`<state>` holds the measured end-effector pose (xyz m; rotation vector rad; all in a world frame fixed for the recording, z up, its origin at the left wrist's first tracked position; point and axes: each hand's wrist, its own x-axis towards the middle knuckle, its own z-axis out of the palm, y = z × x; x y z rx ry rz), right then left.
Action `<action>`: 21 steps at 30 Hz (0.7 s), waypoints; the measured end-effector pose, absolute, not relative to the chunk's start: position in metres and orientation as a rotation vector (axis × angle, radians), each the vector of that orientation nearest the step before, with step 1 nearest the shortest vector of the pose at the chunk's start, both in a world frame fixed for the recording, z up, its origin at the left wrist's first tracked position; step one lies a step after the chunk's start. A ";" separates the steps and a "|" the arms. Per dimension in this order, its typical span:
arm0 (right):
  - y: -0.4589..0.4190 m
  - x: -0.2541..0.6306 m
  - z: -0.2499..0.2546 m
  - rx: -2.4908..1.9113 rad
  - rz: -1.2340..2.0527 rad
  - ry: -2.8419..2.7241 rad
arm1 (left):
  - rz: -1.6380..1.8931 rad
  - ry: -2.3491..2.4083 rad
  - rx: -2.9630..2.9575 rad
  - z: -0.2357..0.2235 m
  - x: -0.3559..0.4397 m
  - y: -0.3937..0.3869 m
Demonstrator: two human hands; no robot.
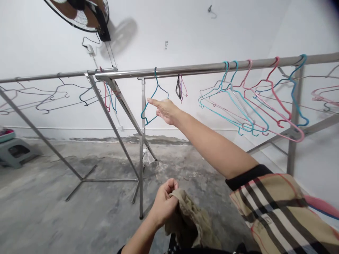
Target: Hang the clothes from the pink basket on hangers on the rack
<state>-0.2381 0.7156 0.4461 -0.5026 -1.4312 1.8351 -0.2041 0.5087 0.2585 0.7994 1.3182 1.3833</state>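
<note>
Left hand [164,201] is clenched around a bunched beige cloth [190,218], which hangs below the fist, its lower part cut off by the bottom of the view. Right hand [165,111] is stretched out and open, fingers extended at a single teal wire hanger [156,82] on the near steel rail [185,71]. The fingertips [149,101] overlap the hanger in this view, but whether they touch it is hard to make out. Just to the right of that hanger, a small bunch of perhaps two or three thin dark and pink hangers [180,88] hangs close together. Further right, five hooks can be counted among teal, blue and pink hangers [225,76], with a pale one among them, though the overlap makes that count uncertain. A second rail [53,75] carries about three dark hangers [59,97], plus one pink and one blue. Another pink hanger [325,93] is cut off at the right edge. A steel leg [141,176] stands on the concrete floor [79,211], and a wall fan [79,14] is cut off at the top.
</note>
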 end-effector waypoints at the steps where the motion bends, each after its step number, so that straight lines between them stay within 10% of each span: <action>1: 0.717 -0.247 0.447 -0.527 1.908 -1.398 | 1.378 1.327 0.803 0.257 -0.205 0.506; 7: 0.714 -0.263 0.465 -0.355 2.166 -1.164 | 1.365 1.384 0.803 0.251 -0.213 0.495; 21: 0.704 -0.153 0.424 -0.378 1.633 -1.561 | 1.084 1.451 1.048 0.250 -0.236 0.504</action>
